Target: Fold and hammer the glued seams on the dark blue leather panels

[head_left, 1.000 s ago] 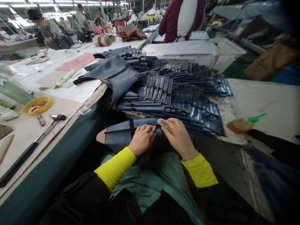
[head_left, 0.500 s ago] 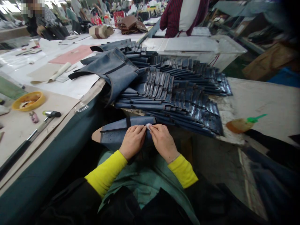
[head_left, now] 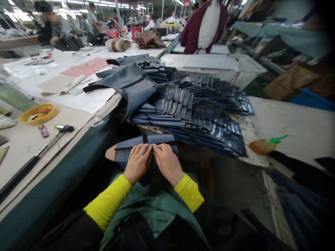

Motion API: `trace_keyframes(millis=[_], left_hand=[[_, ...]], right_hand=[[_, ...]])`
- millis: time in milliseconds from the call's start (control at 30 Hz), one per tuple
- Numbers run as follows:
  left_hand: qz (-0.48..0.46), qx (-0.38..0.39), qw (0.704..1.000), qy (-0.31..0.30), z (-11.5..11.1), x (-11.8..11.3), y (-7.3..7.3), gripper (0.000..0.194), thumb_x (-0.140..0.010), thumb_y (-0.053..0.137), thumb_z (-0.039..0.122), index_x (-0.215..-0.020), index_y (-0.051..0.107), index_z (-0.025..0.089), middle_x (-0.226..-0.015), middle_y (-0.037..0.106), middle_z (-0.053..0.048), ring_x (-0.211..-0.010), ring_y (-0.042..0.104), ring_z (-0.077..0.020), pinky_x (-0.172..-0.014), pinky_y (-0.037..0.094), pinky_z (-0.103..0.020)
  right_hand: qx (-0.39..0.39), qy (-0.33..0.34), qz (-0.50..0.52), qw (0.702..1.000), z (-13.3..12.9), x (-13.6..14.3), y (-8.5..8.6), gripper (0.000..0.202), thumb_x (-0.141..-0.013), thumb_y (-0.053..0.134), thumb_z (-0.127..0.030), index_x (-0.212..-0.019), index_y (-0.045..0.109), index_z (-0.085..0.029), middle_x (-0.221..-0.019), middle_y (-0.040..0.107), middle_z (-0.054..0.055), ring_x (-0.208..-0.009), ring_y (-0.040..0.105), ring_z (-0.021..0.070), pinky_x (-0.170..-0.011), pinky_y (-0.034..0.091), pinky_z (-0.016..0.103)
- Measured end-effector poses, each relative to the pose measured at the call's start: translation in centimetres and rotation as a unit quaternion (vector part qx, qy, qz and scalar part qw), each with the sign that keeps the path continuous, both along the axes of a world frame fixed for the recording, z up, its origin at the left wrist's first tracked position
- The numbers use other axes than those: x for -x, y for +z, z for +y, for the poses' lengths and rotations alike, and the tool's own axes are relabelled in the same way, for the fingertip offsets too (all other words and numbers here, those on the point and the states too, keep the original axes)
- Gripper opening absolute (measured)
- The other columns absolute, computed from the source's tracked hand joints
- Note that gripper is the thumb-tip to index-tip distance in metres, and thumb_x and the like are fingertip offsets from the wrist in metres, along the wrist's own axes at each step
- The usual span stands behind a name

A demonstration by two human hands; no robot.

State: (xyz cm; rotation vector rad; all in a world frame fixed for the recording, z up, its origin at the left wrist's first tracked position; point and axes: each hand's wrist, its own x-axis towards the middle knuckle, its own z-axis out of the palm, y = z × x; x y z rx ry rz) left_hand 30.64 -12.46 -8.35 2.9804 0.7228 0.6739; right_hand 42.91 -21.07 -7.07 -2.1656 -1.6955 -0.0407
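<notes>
A blue leather piece point(head_left: 133, 141) with a black cross strip lies over my lap, curved and narrowing to a tan end point(head_left: 111, 153) at the left. A dark seam line runs along its length. My left hand point(head_left: 138, 162) is closed on the leather near that line, fingers bent over it. Beside it my right hand point(head_left: 169, 164) is closed on the same piece, fingers curled. The fingertips of both hands meet at the seam. My hands cover the leather's near middle, and the thumbs are mostly hidden.
Stacked blue leather pieces point(head_left: 183, 101) fill the bench ahead. At left lie a hammer-like tool point(head_left: 56, 136), small pink clippers point(head_left: 43, 131) and a yellow dish point(head_left: 38, 114). A green-tipped bottle point(head_left: 264, 146) lies right. A person in a dark red sleeve point(head_left: 192, 28) is beyond the bench.
Both hands have slid left along the seam, toward the black strip. A small pale thing at my right fingertips no longer shows. The camera view has tilted up slightly.
</notes>
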Motion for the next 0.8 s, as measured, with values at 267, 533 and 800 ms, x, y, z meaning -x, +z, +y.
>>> trace_keyframes(millis=[267,533,800], left_hand=[[0.007,-0.007,0.999,0.036,-0.5,2.0,0.1,0.041,-0.091,0.04,0.024,-0.131,0.043,0.018,-0.12,0.055,-0.01,-0.11,0.047,-0.0238,-0.095,0.036,-0.038],[-0.008,0.013,0.998,0.059,-0.6,2.7,-0.3,0.039,-0.09,0.04,0.023,-0.129,0.046,0.018,-0.12,0.054,-0.01,-0.112,0.046,-0.0249,-0.095,0.037,-0.039],[-0.006,0.013,0.999,0.052,-0.2,3.0,-0.3,0.037,-0.089,0.043,0.021,-0.126,0.048,0.018,-0.117,0.055,-0.01,-0.109,0.047,-0.0244,-0.091,0.04,-0.038]], right_hand=[[-0.021,0.079,0.095,0.992,0.8,-2.3,-0.3,0.028,-0.086,0.049,-0.018,-0.112,0.061,-0.015,-0.098,0.055,0.01,-0.093,0.05,0.0218,-0.087,0.045,0.036],[-0.001,0.107,0.154,0.982,1.3,-3.2,0.4,0.027,-0.084,0.053,-0.02,-0.108,0.063,-0.011,-0.096,0.057,0.01,-0.093,0.055,0.02,-0.089,0.044,0.033],[0.041,0.162,0.158,0.973,2.3,-4.1,1.1,0.026,-0.085,0.053,-0.021,-0.108,0.065,-0.014,-0.096,0.059,0.009,-0.092,0.057,0.0183,-0.087,0.045,0.03]])
